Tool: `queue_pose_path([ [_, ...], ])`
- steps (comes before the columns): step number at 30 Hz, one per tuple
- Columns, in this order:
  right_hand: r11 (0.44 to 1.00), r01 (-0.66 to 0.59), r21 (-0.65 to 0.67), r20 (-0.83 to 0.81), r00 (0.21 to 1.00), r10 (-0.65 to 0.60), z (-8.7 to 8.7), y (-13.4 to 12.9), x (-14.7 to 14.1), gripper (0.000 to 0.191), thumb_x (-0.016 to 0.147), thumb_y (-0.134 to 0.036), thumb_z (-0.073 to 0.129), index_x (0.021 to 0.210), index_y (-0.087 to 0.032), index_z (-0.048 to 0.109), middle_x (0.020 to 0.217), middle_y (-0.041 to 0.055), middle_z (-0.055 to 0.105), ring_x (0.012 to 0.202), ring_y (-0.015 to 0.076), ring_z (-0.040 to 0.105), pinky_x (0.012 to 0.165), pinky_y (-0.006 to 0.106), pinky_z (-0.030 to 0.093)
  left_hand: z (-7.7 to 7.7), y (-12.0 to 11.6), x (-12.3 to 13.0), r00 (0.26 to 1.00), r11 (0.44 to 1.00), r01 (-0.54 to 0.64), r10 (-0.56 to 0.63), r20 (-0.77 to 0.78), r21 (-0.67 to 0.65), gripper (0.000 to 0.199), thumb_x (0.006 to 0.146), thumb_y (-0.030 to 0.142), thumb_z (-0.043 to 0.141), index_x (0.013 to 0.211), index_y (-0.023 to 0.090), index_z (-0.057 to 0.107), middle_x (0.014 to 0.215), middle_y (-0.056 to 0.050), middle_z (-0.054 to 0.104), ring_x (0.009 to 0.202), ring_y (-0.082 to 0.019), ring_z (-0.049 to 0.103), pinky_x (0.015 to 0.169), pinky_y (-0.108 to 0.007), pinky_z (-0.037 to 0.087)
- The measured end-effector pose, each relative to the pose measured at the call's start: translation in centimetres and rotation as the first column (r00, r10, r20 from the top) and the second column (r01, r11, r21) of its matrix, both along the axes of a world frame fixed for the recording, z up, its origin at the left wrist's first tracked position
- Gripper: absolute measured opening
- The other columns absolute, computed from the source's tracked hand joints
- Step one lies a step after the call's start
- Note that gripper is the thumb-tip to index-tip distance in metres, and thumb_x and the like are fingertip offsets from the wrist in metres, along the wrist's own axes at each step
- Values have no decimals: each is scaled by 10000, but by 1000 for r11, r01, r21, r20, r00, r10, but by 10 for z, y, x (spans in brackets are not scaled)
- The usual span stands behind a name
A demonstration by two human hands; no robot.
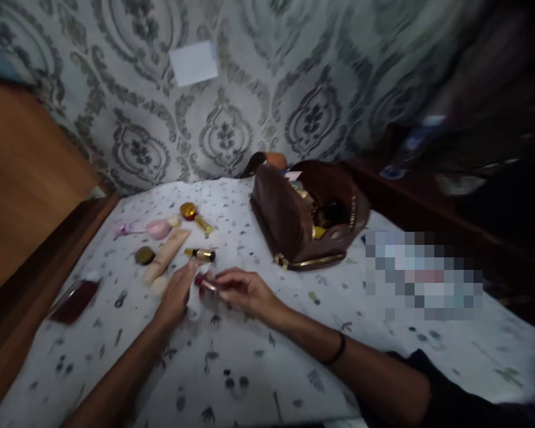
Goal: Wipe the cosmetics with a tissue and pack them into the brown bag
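My right hand (243, 292) pinches a small red and gold lipstick tube (206, 285) low over the patterned bedsheet (232, 368). My left hand (177, 293) meets it from the left, fingers on a white piece, perhaps a tissue or wipe (194, 306), which touches the tube's end. Just beyond the hands lies a dark and gold lipstick (200, 254). To the left rest a beige cream tube (166, 254), a small round dark compact (144, 255) and a pale round pad (159, 285).
An open brown cosmetic bag (289, 223) with several items inside stands behind the hands. A gold-capped bottle (195, 217), a pink sponge (158, 229) and a dark red flat case (75, 301) lie on the sheet. A wooden bed frame (22, 178) runs along the left.
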State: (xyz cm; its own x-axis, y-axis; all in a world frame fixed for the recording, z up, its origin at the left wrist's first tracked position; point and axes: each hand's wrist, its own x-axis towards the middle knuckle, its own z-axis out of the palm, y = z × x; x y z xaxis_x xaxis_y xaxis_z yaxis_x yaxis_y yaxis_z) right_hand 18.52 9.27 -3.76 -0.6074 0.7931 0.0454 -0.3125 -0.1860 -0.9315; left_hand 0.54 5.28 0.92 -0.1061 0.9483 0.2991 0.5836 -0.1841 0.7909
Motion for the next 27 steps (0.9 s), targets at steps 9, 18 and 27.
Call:
queue_pose_path([
  [9, 919, -160, -361, -150, 982, 112, 10, -6, 1, 314, 652, -344, 891, 893, -188, 764, 915, 20, 761, 809, 126, 692, 842, 275, 529, -8, -7, -2, 987, 987, 160, -159, -20, 26, 373, 956, 490, 450, 1069, 171, 607, 843, -29, 648, 756, -192, 591, 718, -295, 468],
  [18, 939, -241, -246, -36, 970, 240, 12, -11, 1, 328, 706, -322, 849, 987, -176, 762, 878, 31, 740, 779, 147, 671, 660, 248, 527, -1, -6, -1, 998, 997, 61, -61, -10, -41, 431, 975, 521, 391, 684, 212, 460, 595, 36, 500, 578, -140, 487, 594, -264, 384],
  [27, 937, -174, -303, -81, 984, 156, 9, -11, -1, 371, 685, -318, 866, 1002, -178, 733, 861, 28, 729, 764, 152, 700, 626, 237, 519, -9, -10, 3, 968, 977, -213, 211, 137, 3, 247, 1004, 416, 375, 1128, 223, 468, 1020, -35, 582, 908, -180, 566, 842, -298, 470],
])
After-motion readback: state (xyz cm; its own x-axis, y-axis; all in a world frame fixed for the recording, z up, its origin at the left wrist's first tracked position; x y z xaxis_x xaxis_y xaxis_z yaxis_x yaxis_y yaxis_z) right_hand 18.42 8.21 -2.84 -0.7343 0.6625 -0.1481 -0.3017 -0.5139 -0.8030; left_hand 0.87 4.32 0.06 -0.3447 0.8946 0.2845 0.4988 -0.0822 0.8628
